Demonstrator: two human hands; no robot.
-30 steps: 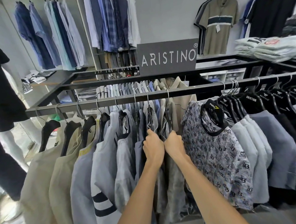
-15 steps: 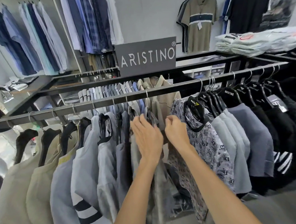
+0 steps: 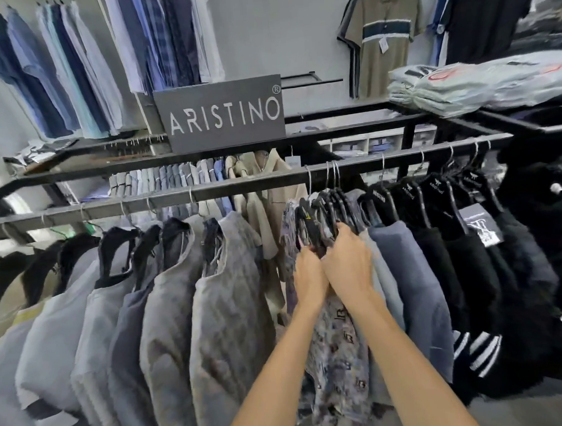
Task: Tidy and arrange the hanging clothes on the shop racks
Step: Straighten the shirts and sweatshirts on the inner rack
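Left hand and right hand clutch the grey patterned shirt, bunched at its shoulders.

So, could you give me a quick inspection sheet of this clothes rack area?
Surface: dark metal rail, hangers spread unevenly.
Job's things: patterned shirt between grey shirts and black tops.
Clutter: folded shirts stacked on the rack top.
Grips: left hand pinches patterned shirt; right hand lies on bunched hangers, hold unclear.
Cables: nothing seen.
Surroundings: brand sign, wall-hung shirts, olive polo.
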